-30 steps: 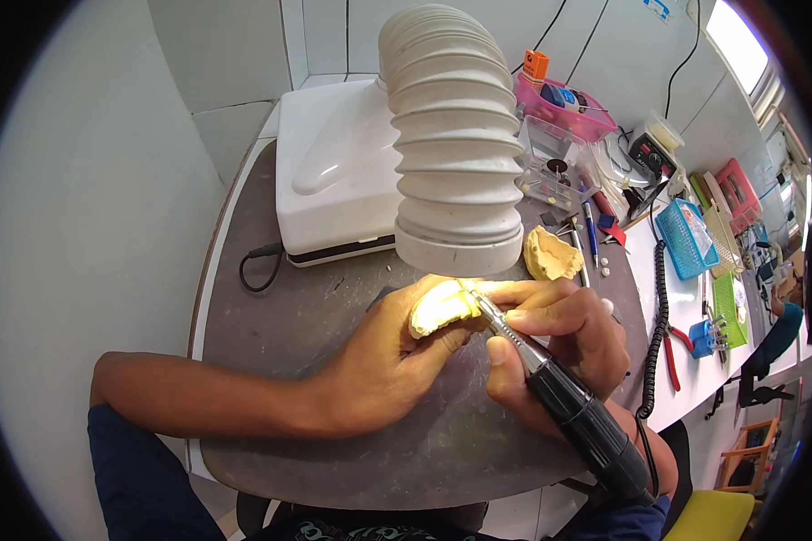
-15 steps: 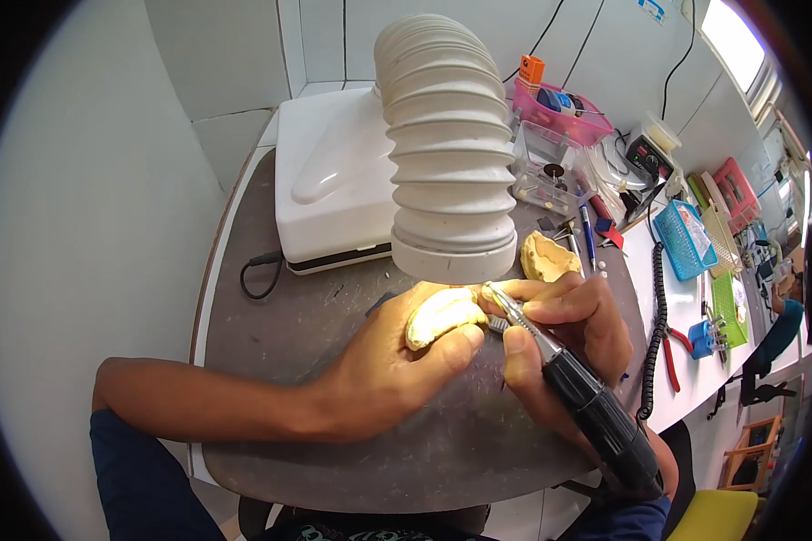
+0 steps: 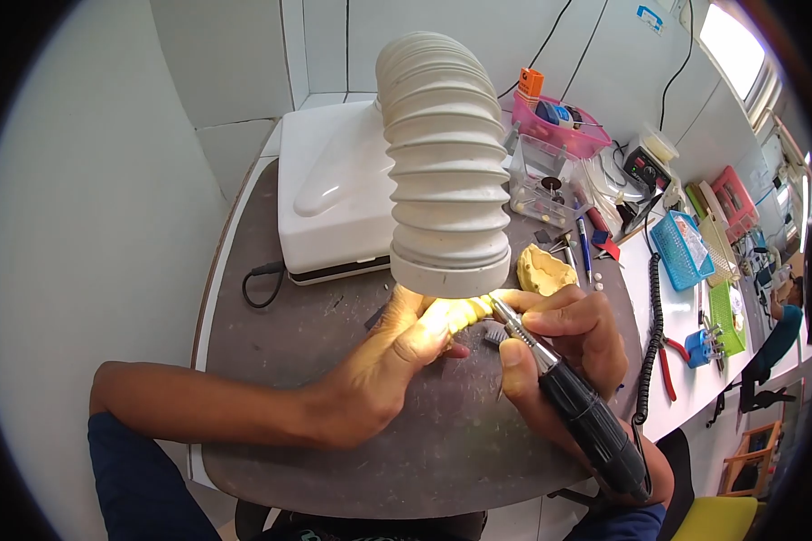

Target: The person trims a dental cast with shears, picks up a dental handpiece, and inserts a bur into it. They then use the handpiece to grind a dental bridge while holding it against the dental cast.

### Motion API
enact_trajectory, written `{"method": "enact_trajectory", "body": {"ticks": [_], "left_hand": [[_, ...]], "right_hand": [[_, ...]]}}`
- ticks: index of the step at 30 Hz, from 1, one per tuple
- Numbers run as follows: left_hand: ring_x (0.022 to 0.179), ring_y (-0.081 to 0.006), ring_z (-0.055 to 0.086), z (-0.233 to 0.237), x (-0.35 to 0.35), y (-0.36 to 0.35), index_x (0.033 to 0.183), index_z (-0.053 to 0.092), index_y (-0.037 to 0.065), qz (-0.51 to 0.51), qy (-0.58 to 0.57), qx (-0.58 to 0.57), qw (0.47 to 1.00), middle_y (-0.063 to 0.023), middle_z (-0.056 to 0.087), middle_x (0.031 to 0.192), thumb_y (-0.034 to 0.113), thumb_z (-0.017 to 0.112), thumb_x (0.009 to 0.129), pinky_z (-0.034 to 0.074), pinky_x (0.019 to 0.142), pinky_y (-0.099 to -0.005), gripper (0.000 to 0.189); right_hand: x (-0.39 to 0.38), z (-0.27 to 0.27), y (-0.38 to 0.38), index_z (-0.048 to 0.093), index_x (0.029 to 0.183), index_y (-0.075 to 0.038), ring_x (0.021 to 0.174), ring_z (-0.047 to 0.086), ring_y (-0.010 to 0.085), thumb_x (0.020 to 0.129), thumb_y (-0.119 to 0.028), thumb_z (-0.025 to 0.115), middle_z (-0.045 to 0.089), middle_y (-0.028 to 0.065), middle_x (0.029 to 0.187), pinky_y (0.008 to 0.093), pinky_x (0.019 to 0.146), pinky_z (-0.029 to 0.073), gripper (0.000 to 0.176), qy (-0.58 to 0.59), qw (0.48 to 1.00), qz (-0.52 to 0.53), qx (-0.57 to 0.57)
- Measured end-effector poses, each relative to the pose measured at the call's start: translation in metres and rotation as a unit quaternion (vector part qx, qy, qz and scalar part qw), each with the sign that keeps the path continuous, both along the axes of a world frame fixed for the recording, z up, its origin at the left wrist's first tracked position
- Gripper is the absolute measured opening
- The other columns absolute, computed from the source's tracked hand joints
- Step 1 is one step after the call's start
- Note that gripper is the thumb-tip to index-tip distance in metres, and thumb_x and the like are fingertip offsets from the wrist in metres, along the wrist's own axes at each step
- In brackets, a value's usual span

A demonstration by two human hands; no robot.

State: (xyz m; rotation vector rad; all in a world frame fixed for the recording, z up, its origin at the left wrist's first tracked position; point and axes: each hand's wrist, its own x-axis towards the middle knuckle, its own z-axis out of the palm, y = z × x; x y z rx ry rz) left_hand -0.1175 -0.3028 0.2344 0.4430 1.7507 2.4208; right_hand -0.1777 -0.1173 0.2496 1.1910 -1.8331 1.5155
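Observation:
My left hand (image 3: pixel 404 347) grips a pale yellow plaster dental cast (image 3: pixel 467 312), brightly lit just under the mouth of the white ribbed hose (image 3: pixel 447 180). In my right hand (image 3: pixel 579 329) is a black and silver rotary handpiece (image 3: pixel 588 417), held like a pen. Its tip meets the right end of the cast, near my fingertips. A second yellow dental cast (image 3: pixel 545 273) lies on the grey bench mat (image 3: pixel 316 478) behind my right hand.
A white dust collector box (image 3: pixel 329 221) stands at the back left. To the right are a clear tray (image 3: pixel 543 191), a pink basket (image 3: pixel 564 133), a blue basket (image 3: pixel 679 248), red pliers (image 3: pixel 667 371) and the coiled cord (image 3: pixel 654 325). A person (image 3: pixel 776 334) is at the far right.
My left hand has turned the cast, so its broad face no longer shows and my thumb now lies over its left part. The handpiece has shifted only slightly, staying at the cast.

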Motion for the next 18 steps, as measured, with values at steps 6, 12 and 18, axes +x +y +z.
{"method": "enact_trajectory", "body": {"ticks": [6, 12, 18], "left_hand": [[0.140, -0.0230, 0.036, 0.007, -0.003, -0.004, 0.150, 0.024, -0.004, -0.059, -0.032, 0.007, 0.998, -0.0159, 0.037, 0.149, 0.037, 0.041, 0.093, 0.023, 0.118, -0.0398, 0.072], [0.138, -0.0231, 0.039, 0.008, -0.003, -0.004, 0.149, 0.027, -0.005, -0.055, -0.045, -0.013, 0.997, -0.0169, 0.040, 0.147, 0.036, 0.042, 0.090, 0.023, 0.118, -0.0388, 0.073], [0.120, -0.0196, 0.042, 0.002, -0.004, -0.004, 0.137, 0.036, -0.004, -0.036, -0.034, -0.033, 0.998, -0.0132, 0.045, 0.130, 0.036, 0.038, 0.094, 0.030, 0.106, -0.0344, 0.059]], "right_hand": [[0.001, 0.003, 0.000, 0.059, 0.090, 0.003, 0.077, 0.073, 0.0275, 0.069, 0.000, 0.080, 0.065, 0.0152, 0.075, 0.0311, 0.067, 0.057, 0.030, 0.022, 0.999, 0.015, 0.025], [0.001, 0.007, 0.001, 0.062, 0.091, 0.004, 0.079, 0.073, 0.0294, 0.068, -0.001, 0.082, 0.066, 0.0149, 0.076, 0.0332, 0.071, 0.058, 0.030, 0.037, 0.998, 0.026, 0.051], [0.005, 0.012, 0.010, 0.051, 0.101, 0.001, 0.094, 0.070, 0.0286, 0.077, 0.001, 0.072, 0.066, 0.0260, 0.100, 0.0344, 0.083, 0.055, 0.032, 0.020, 0.989, 0.041, 0.141]]}}
